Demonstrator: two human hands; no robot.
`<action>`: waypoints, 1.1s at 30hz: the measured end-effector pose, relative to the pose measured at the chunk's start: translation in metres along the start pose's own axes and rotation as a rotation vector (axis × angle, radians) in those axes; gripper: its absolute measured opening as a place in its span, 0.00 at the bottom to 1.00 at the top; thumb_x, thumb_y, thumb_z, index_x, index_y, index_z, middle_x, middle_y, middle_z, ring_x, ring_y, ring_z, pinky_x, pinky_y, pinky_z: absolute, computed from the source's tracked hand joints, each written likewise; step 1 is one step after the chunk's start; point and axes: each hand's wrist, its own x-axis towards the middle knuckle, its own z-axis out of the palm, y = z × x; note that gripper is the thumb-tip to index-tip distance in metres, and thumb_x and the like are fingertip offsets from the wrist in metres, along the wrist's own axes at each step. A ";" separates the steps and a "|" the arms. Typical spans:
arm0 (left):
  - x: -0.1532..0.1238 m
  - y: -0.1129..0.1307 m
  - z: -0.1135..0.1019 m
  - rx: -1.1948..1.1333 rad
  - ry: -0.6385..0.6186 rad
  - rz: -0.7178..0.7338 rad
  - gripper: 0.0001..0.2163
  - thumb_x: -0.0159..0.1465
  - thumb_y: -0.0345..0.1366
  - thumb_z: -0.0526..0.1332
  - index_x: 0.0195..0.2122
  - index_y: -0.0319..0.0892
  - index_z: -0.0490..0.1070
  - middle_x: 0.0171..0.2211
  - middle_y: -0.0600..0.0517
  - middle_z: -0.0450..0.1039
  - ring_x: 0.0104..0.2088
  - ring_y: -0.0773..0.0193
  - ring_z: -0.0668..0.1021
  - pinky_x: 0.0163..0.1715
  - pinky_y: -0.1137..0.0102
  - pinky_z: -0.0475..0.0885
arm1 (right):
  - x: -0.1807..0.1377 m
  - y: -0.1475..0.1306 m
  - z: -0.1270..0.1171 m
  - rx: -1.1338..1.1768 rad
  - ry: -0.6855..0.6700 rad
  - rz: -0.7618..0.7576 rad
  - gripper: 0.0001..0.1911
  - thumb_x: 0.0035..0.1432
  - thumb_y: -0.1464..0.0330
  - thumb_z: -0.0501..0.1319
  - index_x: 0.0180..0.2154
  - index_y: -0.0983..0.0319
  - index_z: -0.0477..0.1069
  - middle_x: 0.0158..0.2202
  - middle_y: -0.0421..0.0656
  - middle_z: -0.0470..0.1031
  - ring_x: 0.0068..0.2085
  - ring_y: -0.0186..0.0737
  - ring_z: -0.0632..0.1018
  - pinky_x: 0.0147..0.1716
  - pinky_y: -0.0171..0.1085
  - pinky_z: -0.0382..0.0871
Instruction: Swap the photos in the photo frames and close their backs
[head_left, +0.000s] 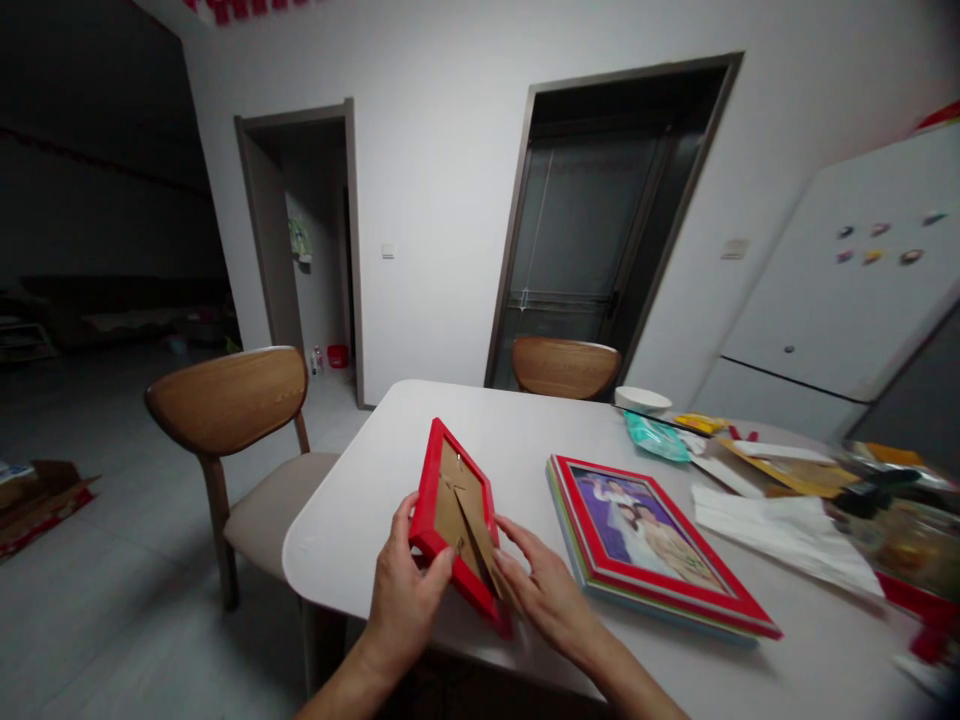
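A small red picture frame [442,478] is held tilted above the near edge of the white table [480,420], its brown cardboard back and fold-out stand facing me. My left hand [401,595] grips the frame's lower left corner, thumb on the back. My right hand [544,590] has its fingers on the cardboard stand at the frame's lower right. Just to the right lies a stack of larger frames [652,545], the top one red with a photo of two people.
Two wooden chairs stand at the table, one on the left [232,400], one at the far side [566,365]. White paper [780,530], a teal packet [656,437], a white bowl [641,400] and other clutter cover the table's right side. A white fridge [847,290] stands at the right.
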 end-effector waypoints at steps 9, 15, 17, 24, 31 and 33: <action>-0.023 -0.044 -0.013 0.347 -0.193 -0.142 0.26 0.53 0.37 0.57 0.52 0.35 0.53 0.51 0.41 0.60 0.52 0.54 0.62 0.53 0.59 0.53 | -0.013 0.014 0.008 -0.330 -0.059 -0.074 0.20 0.51 0.62 0.51 0.45 0.63 0.66 0.46 0.49 0.67 0.49 0.43 0.64 0.49 0.43 0.56; -0.027 -0.045 -0.011 0.550 -0.367 -0.071 0.29 0.51 0.37 0.57 0.53 0.32 0.53 0.56 0.40 0.52 0.56 0.56 0.55 0.55 0.59 0.46 | -0.017 0.005 0.003 -0.451 -0.118 -0.072 0.18 0.51 0.63 0.52 0.43 0.61 0.67 0.46 0.48 0.67 0.49 0.44 0.64 0.48 0.42 0.56; -0.024 -0.044 -0.011 0.551 -0.400 -0.073 0.30 0.50 0.37 0.59 0.53 0.33 0.54 0.57 0.40 0.49 0.57 0.56 0.53 0.55 0.60 0.47 | -0.018 0.003 0.003 -0.480 -0.132 -0.061 0.18 0.50 0.63 0.52 0.43 0.61 0.67 0.46 0.48 0.67 0.48 0.45 0.64 0.47 0.42 0.57; -0.017 -0.050 -0.009 0.522 -0.449 0.005 0.27 0.46 0.35 0.62 0.49 0.37 0.61 0.58 0.42 0.47 0.57 0.56 0.52 0.54 0.62 0.51 | -0.003 -0.004 0.007 -0.440 -0.268 -0.217 0.14 0.49 0.69 0.53 0.40 0.58 0.70 0.43 0.47 0.67 0.43 0.41 0.68 0.42 0.39 0.60; -0.016 -0.055 -0.006 0.494 -0.432 0.063 0.14 0.44 0.31 0.64 0.33 0.42 0.66 0.57 0.46 0.51 0.57 0.56 0.52 0.54 0.62 0.52 | 0.013 -0.010 0.020 -0.349 -0.317 -0.315 0.10 0.50 0.69 0.54 0.31 0.54 0.73 0.38 0.43 0.70 0.41 0.39 0.67 0.39 0.38 0.60; -0.015 -0.055 -0.006 0.499 -0.434 0.063 0.13 0.44 0.30 0.64 0.31 0.42 0.65 0.56 0.46 0.51 0.57 0.57 0.52 0.54 0.62 0.52 | 0.014 -0.011 0.024 -0.333 -0.288 -0.303 0.10 0.51 0.69 0.53 0.31 0.56 0.73 0.36 0.43 0.70 0.41 0.39 0.67 0.39 0.38 0.60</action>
